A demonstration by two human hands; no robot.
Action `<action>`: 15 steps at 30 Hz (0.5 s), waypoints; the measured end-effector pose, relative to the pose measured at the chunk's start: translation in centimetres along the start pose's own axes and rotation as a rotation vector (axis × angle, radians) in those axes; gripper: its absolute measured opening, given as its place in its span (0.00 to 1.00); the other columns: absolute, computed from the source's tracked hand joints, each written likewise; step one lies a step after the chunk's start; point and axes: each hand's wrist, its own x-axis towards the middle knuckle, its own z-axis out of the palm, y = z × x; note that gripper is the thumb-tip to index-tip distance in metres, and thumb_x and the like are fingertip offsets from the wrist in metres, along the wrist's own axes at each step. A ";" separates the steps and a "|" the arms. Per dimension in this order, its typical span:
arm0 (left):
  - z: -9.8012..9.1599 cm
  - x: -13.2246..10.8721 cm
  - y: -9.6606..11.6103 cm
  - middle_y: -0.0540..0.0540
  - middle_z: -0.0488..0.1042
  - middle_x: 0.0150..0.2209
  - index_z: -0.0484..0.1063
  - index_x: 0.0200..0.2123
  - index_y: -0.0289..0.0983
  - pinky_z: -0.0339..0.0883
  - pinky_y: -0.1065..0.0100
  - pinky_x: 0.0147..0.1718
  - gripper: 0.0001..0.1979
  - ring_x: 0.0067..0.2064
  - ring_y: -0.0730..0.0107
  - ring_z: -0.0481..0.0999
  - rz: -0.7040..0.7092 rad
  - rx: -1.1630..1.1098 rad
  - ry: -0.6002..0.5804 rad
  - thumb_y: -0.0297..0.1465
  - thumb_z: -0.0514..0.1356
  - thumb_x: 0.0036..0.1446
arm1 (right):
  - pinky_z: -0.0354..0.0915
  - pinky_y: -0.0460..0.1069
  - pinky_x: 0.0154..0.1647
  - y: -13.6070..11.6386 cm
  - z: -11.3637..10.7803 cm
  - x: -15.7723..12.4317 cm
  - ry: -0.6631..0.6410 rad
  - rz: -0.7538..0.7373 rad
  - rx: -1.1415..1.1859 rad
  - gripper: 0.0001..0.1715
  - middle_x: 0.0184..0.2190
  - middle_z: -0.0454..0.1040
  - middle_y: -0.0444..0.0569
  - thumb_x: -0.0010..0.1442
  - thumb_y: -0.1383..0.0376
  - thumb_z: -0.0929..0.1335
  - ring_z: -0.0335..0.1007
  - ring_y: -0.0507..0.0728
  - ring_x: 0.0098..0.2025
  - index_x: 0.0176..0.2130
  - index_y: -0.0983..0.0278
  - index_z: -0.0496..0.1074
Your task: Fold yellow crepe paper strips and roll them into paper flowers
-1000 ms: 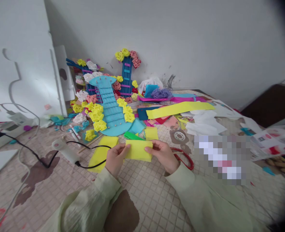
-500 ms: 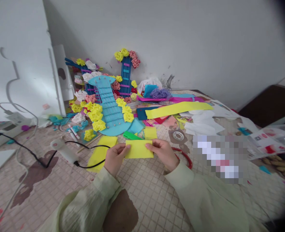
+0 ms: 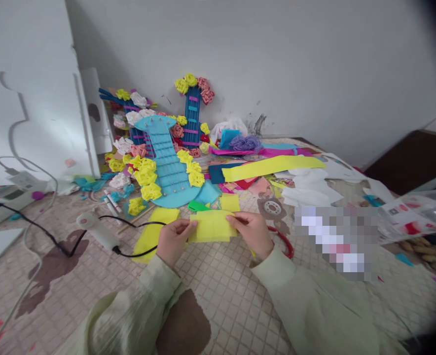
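Observation:
A small yellow felt piece (image 3: pixel 212 226) is stretched between my two hands just above the tiled tabletop (image 3: pixel 225 305). My left hand (image 3: pixel 172 240) pinches its left edge with thumb and fingers closed. My right hand (image 3: pixel 253 231) pinches its right edge the same way. Faint crease lines show across the piece. A larger yellow felt sheet (image 3: pixel 155 231) lies flat under and left of my left hand. A smaller yellow square (image 3: pixel 230 202) lies just beyond the held piece.
A white glue gun (image 3: pixel 97 229) with a black cord lies to the left. Blue guitar-shaped crafts (image 3: pixel 168 165) with felt flowers stand at the back. Red-handled scissors (image 3: pixel 282 241) lie right of my right hand. Felt scraps and a long yellow strip (image 3: pixel 273 166) cover the back right.
The yellow piece is now opened out taller between my hands, showing crease lines; both hands have stayed in nearly the same place.

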 end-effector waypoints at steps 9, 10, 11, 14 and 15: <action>-0.3 -0.7 0.0 0.44 0.73 0.35 0.67 0.45 0.38 0.63 0.63 0.34 0.19 0.31 0.64 0.70 0.387 0.560 0.074 0.30 0.58 0.46 | 0.57 0.44 0.20 -0.6 -0.9 0.4 -0.039 0.078 0.195 0.16 0.18 0.66 0.44 0.48 0.55 0.66 0.59 0.49 0.20 0.25 0.68 0.71; -0.2 -1.0 0.0 0.41 0.71 0.41 0.61 0.50 0.38 0.63 0.60 0.38 0.24 0.36 0.62 0.70 0.509 0.623 0.102 0.30 0.58 0.47 | 0.57 0.44 0.19 -0.7 -0.9 0.3 -0.067 0.108 0.248 0.16 0.17 0.65 0.43 0.48 0.55 0.66 0.58 0.49 0.20 0.24 0.67 0.70; -0.1 -1.2 0.0 0.39 0.68 0.45 0.56 0.53 0.37 0.62 0.58 0.41 0.27 0.40 0.60 0.69 0.616 0.655 0.119 0.29 0.57 0.48 | 0.56 0.43 0.18 -0.8 -0.8 0.3 -0.092 0.130 0.290 0.16 0.16 0.63 0.42 0.47 0.55 0.67 0.57 0.48 0.19 0.23 0.67 0.69; 0.2 -1.2 -0.2 0.37 0.64 0.49 0.47 0.56 0.40 0.63 0.55 0.43 0.31 0.47 0.57 0.65 0.865 0.610 0.086 0.27 0.57 0.50 | 0.52 0.43 0.16 -1.0 -0.6 0.2 -0.137 0.161 0.347 0.17 0.14 0.60 0.40 0.46 0.56 0.68 0.54 0.47 0.17 0.20 0.67 0.67; 0.2 -1.1 -0.3 0.38 0.64 0.49 0.45 0.56 0.41 0.63 0.55 0.42 0.31 0.48 0.57 0.65 0.922 0.588 0.052 0.26 0.56 0.50 | 0.51 0.43 0.16 -1.1 -0.5 0.1 -0.148 0.169 0.354 0.17 0.14 0.60 0.40 0.46 0.55 0.68 0.54 0.47 0.17 0.21 0.67 0.67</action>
